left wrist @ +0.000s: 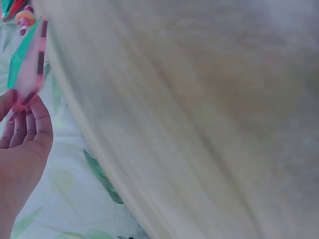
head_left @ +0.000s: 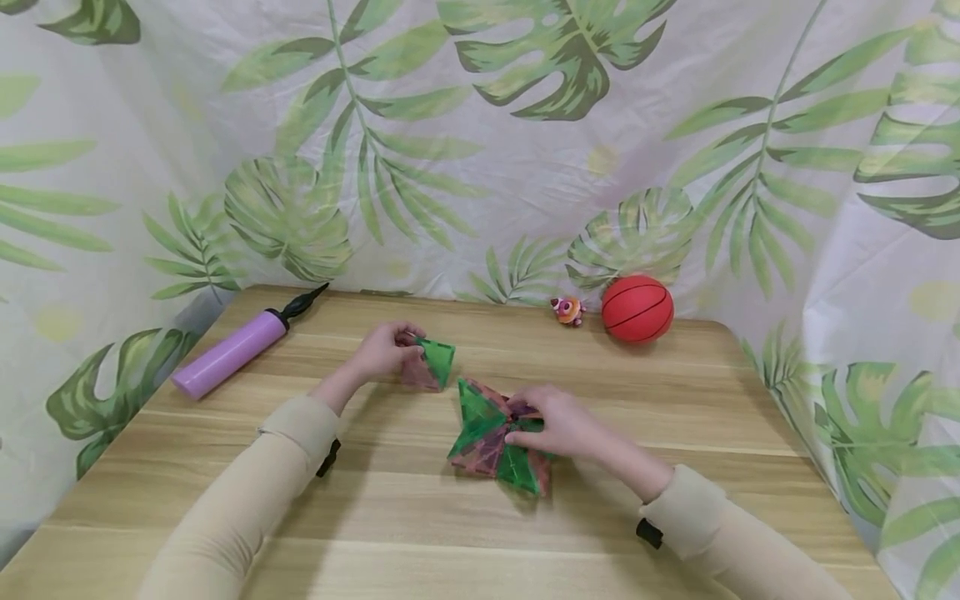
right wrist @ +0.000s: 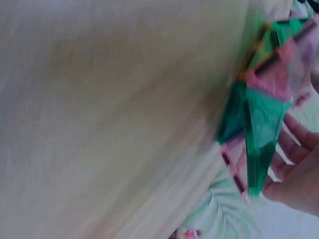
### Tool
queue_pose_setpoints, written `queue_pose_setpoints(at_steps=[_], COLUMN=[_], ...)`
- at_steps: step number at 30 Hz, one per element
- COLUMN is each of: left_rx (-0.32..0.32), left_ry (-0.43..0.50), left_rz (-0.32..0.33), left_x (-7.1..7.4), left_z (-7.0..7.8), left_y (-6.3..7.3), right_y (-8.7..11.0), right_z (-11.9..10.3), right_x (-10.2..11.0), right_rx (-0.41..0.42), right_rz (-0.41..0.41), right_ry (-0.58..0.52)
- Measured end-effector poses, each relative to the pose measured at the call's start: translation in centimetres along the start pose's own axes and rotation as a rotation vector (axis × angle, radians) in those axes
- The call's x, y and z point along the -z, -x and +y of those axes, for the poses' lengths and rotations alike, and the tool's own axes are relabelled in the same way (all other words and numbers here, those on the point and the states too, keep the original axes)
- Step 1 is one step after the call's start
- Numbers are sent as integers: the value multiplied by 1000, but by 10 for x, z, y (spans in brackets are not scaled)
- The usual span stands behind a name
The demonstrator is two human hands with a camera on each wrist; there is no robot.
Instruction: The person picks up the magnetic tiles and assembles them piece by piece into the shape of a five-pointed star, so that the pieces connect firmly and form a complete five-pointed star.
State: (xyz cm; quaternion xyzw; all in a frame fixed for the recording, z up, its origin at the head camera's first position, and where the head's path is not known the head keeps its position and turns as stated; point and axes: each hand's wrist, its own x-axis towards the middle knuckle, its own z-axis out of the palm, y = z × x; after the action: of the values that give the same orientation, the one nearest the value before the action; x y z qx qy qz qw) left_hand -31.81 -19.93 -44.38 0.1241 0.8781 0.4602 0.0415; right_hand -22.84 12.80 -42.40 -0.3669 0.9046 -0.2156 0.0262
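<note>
My left hand (head_left: 381, 352) pinches a small joined pair of see-through magnetic tiles, one green tile (head_left: 440, 360) and one pink tile (head_left: 422, 375), left of the table's middle. In the left wrist view, thumb and fingers grip the lower corner of the pink tile (left wrist: 31, 74). To the right, my right hand (head_left: 564, 423) holds the top of a star-like build of green and pink magnetic tiles (head_left: 480, 433). Several pointed tiles of that build (right wrist: 263, 119) stick out beside the fingers in the right wrist view; part of it is hidden by the hand.
On the wooden table (head_left: 420, 533), a purple hand pump (head_left: 232, 354) with a black nozzle lies at the left. A red toy basketball (head_left: 637, 309) and a small pink-and-orange figure (head_left: 567, 311) stand along the back edge. Leaf-patterned cloth (head_left: 525, 167) hangs behind.
</note>
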Motion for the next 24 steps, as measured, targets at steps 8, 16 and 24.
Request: queue_pose_setpoints(at_steps=[8,16,24], left_rx=[33,29,-56], left_ry=[62,66,13], left_rz=[-21,10,13], left_x=[7,6,2], left_z=[15,27,64], left_y=[4,3,1], right_y=[-3,-10,-24], right_z=[-5,5,23], right_x=[-9,-4,2], right_rx=[-51,25,51], right_rz=[-1,-60,-14], right_ry=[35,-16,-143])
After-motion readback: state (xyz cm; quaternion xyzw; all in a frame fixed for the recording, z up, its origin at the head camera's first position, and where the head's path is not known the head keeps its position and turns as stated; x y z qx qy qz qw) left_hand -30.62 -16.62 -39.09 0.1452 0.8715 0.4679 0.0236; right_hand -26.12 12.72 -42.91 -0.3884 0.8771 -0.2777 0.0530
